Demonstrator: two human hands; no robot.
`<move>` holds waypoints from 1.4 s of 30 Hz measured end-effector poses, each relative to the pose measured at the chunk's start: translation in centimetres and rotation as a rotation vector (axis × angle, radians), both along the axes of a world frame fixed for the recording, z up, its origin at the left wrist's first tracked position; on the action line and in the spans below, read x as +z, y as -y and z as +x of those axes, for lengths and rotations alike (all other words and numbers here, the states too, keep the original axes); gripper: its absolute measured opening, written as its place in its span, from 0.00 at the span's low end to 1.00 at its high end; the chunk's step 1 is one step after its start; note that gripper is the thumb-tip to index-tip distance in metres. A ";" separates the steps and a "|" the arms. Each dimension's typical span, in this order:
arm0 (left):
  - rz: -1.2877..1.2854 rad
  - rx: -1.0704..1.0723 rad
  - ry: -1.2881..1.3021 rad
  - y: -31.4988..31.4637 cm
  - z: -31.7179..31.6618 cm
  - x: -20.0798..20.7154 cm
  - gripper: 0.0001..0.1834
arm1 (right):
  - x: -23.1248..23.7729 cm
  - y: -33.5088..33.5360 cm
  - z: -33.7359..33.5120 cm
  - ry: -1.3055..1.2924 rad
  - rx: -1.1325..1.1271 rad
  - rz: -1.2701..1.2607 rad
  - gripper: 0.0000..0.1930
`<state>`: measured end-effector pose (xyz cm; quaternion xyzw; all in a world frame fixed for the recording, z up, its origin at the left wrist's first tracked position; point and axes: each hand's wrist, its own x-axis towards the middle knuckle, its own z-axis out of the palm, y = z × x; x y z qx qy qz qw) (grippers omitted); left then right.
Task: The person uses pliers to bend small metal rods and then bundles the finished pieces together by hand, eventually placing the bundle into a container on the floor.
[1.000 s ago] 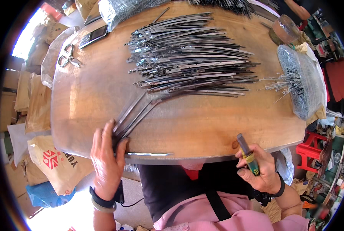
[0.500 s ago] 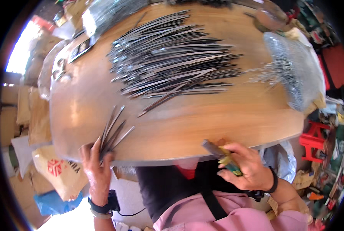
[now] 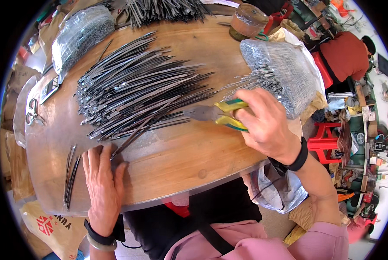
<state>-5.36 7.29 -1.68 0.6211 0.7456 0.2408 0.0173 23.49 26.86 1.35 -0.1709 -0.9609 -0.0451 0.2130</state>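
Note:
My right hand point(image 3: 267, 123) grips pliers point(image 3: 204, 112) with yellow and green handles, its jaws held over the right ends of a big pile of thin dark metal strips point(image 3: 137, 86). On the near left of the table, my left hand point(image 3: 103, 177) rests with its thumb apart from its fingers. Between them lie the near ends of a few strips point(image 3: 135, 135) that slant across the pile's front; no firm hold on them shows. Left of that hand, a small bunch of strips point(image 3: 71, 177) lies by itself at the table edge.
Another strip pile point(image 3: 163, 11) lies at the far side. Plastic bags of thin metal parts point(image 3: 83, 39) and wire-like pins point(image 3: 285, 73) flank the main pile. Scissors point(image 3: 32, 112), a phone-like device point(image 3: 50, 90) and a jar point(image 3: 248, 21) are on the table. A person point(image 3: 345, 56) sits beyond, near a red stool point(image 3: 324, 141).
The small bunch has left my left hand and lies on the table. That hand has moved to the slanting strips. My right hand has carried the pliers up over the table. The view has shifted.

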 end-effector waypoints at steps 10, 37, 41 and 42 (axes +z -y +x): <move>-0.033 0.008 0.048 1.5 1.2 0.6 0.05 | 6.1 6.4 5.2 -1.093 -0.246 -0.793 0.07; -0.209 0.126 2.143 4.1 10.0 3.3 0.13 | -1.6 11.6 3.0 -1.340 -0.044 -2.143 0.08; -0.239 0.265 1.823 6.6 8.9 1.5 0.09 | -1.5 10.6 3.9 -1.020 -0.235 -1.737 0.10; -0.234 0.262 1.823 6.8 8.8 1.2 0.06 | -1.4 10.2 4.1 -0.970 -0.227 -1.659 0.10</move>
